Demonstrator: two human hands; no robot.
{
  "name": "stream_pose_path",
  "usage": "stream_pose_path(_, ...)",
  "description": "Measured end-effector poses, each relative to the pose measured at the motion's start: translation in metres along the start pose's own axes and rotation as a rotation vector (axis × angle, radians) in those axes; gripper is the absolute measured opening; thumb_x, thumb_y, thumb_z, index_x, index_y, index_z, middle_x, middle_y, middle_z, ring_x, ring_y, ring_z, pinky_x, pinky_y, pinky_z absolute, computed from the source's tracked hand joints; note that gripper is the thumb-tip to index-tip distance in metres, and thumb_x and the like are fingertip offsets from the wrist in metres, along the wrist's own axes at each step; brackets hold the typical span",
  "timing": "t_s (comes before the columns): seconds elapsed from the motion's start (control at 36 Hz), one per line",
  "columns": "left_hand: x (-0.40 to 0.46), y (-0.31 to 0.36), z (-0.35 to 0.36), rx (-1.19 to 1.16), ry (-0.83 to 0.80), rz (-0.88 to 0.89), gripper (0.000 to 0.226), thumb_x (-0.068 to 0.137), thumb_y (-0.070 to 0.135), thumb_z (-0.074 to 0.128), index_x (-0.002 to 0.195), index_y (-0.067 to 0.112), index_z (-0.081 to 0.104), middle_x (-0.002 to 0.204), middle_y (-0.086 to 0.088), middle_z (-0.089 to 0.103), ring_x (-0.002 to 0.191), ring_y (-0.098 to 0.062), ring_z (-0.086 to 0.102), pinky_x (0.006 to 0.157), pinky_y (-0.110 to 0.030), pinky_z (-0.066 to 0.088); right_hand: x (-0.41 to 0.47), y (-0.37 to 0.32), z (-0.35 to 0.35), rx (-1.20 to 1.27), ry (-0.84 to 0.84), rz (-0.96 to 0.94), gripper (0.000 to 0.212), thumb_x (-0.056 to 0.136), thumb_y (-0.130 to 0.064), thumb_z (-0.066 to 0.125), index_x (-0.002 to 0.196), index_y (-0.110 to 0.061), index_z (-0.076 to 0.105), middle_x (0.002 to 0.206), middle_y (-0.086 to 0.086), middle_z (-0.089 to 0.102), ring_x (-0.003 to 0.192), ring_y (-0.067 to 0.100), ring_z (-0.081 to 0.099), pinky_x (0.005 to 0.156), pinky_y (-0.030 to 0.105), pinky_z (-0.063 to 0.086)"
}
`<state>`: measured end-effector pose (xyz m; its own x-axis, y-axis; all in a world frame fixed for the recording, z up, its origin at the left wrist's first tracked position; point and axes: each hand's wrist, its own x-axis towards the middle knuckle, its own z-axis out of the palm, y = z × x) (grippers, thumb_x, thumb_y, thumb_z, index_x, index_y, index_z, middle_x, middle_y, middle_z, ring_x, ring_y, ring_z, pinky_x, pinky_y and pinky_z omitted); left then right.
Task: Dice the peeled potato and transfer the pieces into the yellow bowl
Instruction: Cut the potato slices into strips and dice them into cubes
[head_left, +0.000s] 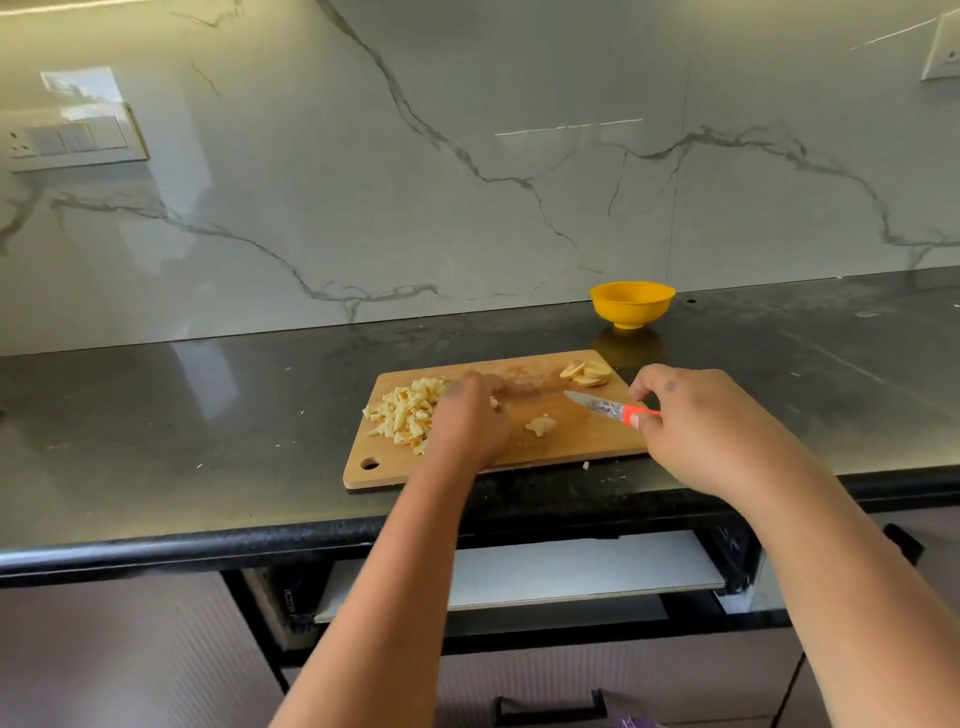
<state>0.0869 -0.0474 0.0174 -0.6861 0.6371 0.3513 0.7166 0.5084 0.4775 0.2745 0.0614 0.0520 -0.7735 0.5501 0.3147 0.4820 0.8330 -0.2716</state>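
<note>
Pale, damp potato dice (404, 415) will be light and slippery, so scoop them from beneath. Your right hand (711, 431) pinches the knife (610, 408) by its handle; whether your left hand (467, 421) grips anything, you cannot tell.

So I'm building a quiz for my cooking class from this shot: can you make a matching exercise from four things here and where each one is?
Things:
1. yellow bowl
2. diced potato pile
3. potato slices
4. knife

Places:
A. far right corner of the cutting board
B. held in the right hand
C. on the counter behind the board
D. left part of the board

Pairs: 1-C, 2-D, 3-A, 4-B
</note>
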Motion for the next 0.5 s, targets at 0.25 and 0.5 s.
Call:
stream_pose_path(0.25, 0.01, -0.007, -0.005, 0.072, -0.323, 0.297, 0.034, 0.098, 0.033, 0.059, 0.13, 0.022, 0.063, 0.133, 0.004, 0.061, 0.115, -0.014, 0.056, 0.097, -0.025, 0.044, -0.01, -0.02, 0.004, 0.011, 0.104, -0.021, 0.024, 0.091, -0.021, 0.063, 0.114, -0.025, 0.057, 0.086, -0.001, 0.052, 0.062, 0.009, 0.046, 0.046, 0.019, 0.032)
stream_pose_path(0.5, 0.008, 0.005, 0.006, 0.068, -0.239, 0.228, 0.026, 0.097, 0.03, 0.062, 0.116, 0.017, 0.072, 0.114, 0.001, 0.071, 0.098, -0.012, 0.062, 0.089, -0.024, 0.048, -0.008, -0.014, 0.0, -0.003, 0.074, 0.008, 0.021, 0.093, -0.025, 0.061, 0.114, -0.026, 0.057, 0.089, -0.002, 0.051, 0.068, 0.013, 0.048, 0.049, 0.021, 0.03)
